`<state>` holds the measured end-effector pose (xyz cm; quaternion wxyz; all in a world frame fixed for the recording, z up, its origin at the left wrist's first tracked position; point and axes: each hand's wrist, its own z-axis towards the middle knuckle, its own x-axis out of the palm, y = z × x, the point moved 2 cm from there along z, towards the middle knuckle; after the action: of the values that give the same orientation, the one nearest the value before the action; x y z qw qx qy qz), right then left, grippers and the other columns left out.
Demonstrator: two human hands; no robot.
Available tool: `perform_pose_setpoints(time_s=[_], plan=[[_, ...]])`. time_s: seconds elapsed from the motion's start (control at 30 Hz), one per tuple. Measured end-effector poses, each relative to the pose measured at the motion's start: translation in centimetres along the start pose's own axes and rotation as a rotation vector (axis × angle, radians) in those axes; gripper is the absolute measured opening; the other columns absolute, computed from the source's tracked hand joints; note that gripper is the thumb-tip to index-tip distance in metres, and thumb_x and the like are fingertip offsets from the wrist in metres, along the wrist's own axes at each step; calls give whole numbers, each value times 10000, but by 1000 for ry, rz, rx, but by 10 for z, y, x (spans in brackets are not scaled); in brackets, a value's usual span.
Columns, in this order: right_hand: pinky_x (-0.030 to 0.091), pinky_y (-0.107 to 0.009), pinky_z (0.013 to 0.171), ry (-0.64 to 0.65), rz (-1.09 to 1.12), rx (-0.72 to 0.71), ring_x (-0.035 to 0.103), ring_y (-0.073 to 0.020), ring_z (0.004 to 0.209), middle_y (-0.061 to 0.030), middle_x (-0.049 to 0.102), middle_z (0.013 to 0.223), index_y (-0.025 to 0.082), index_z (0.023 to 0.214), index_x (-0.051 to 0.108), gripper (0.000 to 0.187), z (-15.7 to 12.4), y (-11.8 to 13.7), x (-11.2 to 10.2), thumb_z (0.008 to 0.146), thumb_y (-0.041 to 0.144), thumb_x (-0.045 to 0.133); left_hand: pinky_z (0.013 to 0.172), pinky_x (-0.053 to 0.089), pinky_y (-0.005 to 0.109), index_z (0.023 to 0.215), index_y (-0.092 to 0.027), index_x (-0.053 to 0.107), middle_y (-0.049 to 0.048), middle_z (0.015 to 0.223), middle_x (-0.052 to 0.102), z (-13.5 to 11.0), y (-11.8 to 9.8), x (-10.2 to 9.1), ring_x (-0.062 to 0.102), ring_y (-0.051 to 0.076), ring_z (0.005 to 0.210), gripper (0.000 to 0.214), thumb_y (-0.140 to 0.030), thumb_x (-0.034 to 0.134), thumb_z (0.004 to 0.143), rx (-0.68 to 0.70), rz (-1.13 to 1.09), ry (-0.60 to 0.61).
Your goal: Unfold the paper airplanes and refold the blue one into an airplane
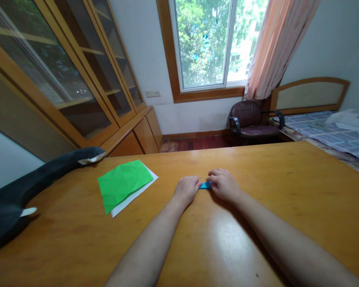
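Observation:
A small strip of blue folded paper (205, 185) lies low over the tabletop between my two hands. My left hand (188, 189) is closed on its left end, with the thumb and fingertips at the edge. At the other end, my right hand (224, 184) grips the paper with curled fingers. Both hands rest on or just above the wood, and they cover the ends of the strip. To the left lies a creased green sheet of paper (124, 183) on top of a white sheet (134, 196), apart from both hands.
The wooden table (287, 191) spreads out under my arms. At its left edge lies a dark grey and white object, perhaps a plush toy (32, 179). Beyond stand a glass-fronted cabinet (107, 71), a brown office chair (251, 117) and a bed (341, 131).

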<state>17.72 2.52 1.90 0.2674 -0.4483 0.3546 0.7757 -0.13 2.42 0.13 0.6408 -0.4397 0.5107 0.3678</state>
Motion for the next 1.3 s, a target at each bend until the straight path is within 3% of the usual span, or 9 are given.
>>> perform_pose_setpoints(time_s=[0.17, 0.47, 0.6, 0.7, 0.97, 1.3], plan=[[343, -315, 794, 42, -113, -117, 571, -184, 852, -68, 710, 853, 189, 835, 732, 220, 0, 19, 4, 912, 219, 528, 670, 387, 284, 835, -210, 637, 40, 870, 668, 1, 2, 1, 597, 180, 807, 275, -412, 486, 943, -3, 9, -29], [361, -300, 756, 119, -107, -103, 602, -173, 767, -69, 728, 810, 169, 761, 724, 275, 0, 17, 18, 912, 175, 495, 704, 420, 293, 791, -192, 689, 62, 837, 653, 0, 1, 0, 595, 193, 821, 341, -431, 493, 935, -13, 35, -50], [382, -283, 774, 118, -74, -95, 617, -171, 782, -89, 730, 819, 162, 817, 737, 264, 0, 15, 19, 918, 195, 495, 796, 443, 288, 899, -208, 718, 59, 904, 670, -9, 1, -7, 599, 186, 884, 273, -363, 497, 942, 163, -58, -75], [393, -275, 789, 120, -55, -92, 627, -172, 807, -95, 732, 833, 162, 858, 741, 233, 0, 13, 20, 910, 207, 519, 838, 449, 281, 983, -231, 715, 47, 955, 692, -14, 3, -13, 607, 182, 918, 223, -340, 529, 926, 290, -113, -25], [412, -267, 776, 92, -13, -79, 637, -175, 818, -75, 742, 889, 186, 918, 745, 185, -2, 12, 16, 883, 252, 576, 765, 461, 300, 880, -205, 697, 61, 878, 705, -14, 3, -20, 619, 193, 825, 253, -292, 469, 943, 315, 52, 10], [379, -282, 734, 67, -102, -15, 634, -174, 753, -71, 750, 851, 208, 877, 761, 238, 1, 9, 9, 914, 307, 549, 782, 436, 329, 889, -200, 679, 74, 885, 692, -16, -7, -25, 606, 202, 850, 246, -301, 461, 942, 259, 21, -88]])
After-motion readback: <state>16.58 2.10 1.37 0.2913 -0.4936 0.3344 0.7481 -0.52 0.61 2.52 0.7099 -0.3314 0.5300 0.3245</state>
